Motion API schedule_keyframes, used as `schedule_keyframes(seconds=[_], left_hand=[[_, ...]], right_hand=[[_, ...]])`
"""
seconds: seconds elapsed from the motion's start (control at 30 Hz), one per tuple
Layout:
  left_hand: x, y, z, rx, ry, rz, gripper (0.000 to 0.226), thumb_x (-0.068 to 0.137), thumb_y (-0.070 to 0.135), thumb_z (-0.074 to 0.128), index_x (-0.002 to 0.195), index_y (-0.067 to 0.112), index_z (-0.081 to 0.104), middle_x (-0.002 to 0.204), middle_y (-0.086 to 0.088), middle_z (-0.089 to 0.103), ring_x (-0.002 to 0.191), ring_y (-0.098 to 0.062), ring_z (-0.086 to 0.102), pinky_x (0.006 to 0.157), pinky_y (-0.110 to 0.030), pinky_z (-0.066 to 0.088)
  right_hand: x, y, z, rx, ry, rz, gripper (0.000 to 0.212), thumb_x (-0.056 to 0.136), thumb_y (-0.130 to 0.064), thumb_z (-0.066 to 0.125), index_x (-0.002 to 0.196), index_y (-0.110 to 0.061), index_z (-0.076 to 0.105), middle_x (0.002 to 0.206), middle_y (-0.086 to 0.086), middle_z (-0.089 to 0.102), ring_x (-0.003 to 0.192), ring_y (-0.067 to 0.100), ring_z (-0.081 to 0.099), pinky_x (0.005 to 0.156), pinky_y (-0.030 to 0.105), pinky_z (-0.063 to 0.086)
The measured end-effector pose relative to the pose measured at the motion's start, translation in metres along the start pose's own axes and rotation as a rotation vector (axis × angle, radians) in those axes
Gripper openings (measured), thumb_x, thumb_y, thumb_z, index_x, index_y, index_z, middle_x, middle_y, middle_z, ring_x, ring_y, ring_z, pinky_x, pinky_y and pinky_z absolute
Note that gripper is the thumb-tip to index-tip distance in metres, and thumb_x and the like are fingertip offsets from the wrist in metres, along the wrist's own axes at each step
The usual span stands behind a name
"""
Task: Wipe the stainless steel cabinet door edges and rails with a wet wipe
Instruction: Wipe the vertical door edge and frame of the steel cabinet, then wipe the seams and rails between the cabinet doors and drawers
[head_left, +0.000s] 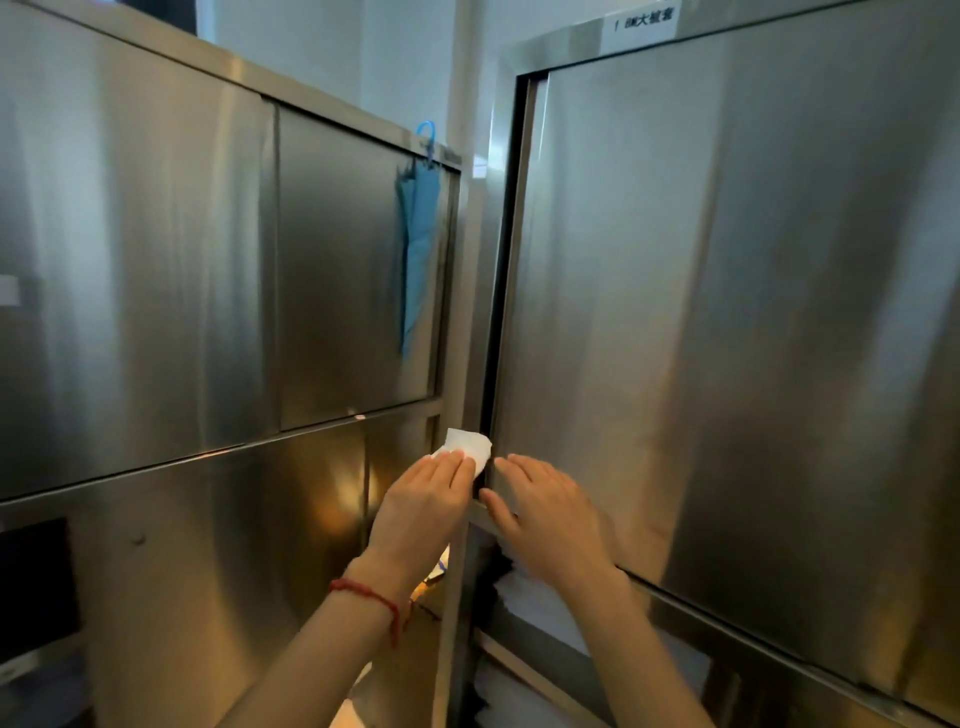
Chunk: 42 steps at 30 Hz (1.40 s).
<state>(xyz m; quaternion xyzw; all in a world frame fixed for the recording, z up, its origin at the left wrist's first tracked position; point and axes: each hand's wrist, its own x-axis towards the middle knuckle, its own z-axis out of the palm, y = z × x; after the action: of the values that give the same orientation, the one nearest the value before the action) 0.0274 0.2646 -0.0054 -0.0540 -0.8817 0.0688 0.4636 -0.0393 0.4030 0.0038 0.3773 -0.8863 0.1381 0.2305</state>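
A white wet wipe (468, 447) lies against the left frame of the right stainless steel cabinet, near the lower corner of its sliding door (727, 312). My left hand (423, 506) presses the wipe to the metal with straight fingers. A dark gap (503, 270) runs up the door's left edge. My right hand (545, 512) lies flat on the door's lower left corner, fingers straight, thumb over the bottom rail (779, 652). A red string bracelet circles my left wrist.
A second steel cabinet (156, 270) stands at the left, angled toward me, with a folded blue umbrella (418, 244) hanging on its right side. A white label (644, 21) is stuck above the right door. Stacked white items (535, 597) show below the rail.
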Motion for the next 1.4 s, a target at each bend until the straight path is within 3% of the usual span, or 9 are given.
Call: schedule_keyframes(seconds=[0.33, 0.83, 1.13, 1.4], left_hand=[[-0.036, -0.089, 0.003, 0.144, -0.087, -0.168, 0.064, 0.035, 0.024, 0.095, 0.093, 0.007, 0.073, 0.091, -0.009, 0.072, 0.081, -0.021, 0.071, 0.069, -0.032, 0.055], [-0.058, -0.152, -0.019, 0.437, -0.075, -0.387, 0.062, 0.028, 0.013, 0.094, 0.085, 0.002, 0.073, 0.083, -0.013, 0.072, 0.070, -0.023, 0.071, 0.061, -0.033, 0.056], [-0.103, -0.194, -0.060, 0.629, -0.132, -0.537, 0.064, 0.028, 0.019, 0.095, 0.087, 0.007, 0.073, 0.085, -0.009, 0.072, 0.074, -0.020, 0.071, 0.065, -0.030, 0.056], [-0.155, -0.233, -0.107, 0.699, -0.213, -0.657, 0.067, 0.034, 0.024, 0.095, 0.095, 0.007, 0.072, 0.094, -0.009, 0.072, 0.084, -0.020, 0.070, 0.069, -0.032, 0.058]], right_hand=[[0.065, -0.066, 0.059, 0.110, -0.002, -0.184, 0.048, 0.097, -0.050, 0.037, 0.138, -0.026, 0.044, 0.140, -0.008, 0.047, 0.129, 0.009, 0.041, 0.108, 0.028, 0.028], [0.145, -0.132, 0.104, 0.270, -0.083, -0.536, 0.050, 0.098, -0.050, 0.032, 0.142, -0.027, 0.036, 0.147, -0.007, 0.039, 0.135, 0.010, 0.033, 0.111, 0.029, 0.024], [0.160, -0.221, 0.134, 0.406, -0.137, -0.693, 0.049, 0.097, -0.052, 0.032, 0.141, -0.030, 0.035, 0.148, -0.009, 0.036, 0.136, 0.011, 0.032, 0.113, 0.032, 0.023], [0.155, -0.305, 0.147, 0.487, -0.050, -0.796, 0.046, 0.096, -0.048, 0.041, 0.136, -0.027, 0.045, 0.140, -0.007, 0.047, 0.130, 0.011, 0.041, 0.108, 0.029, 0.028]])
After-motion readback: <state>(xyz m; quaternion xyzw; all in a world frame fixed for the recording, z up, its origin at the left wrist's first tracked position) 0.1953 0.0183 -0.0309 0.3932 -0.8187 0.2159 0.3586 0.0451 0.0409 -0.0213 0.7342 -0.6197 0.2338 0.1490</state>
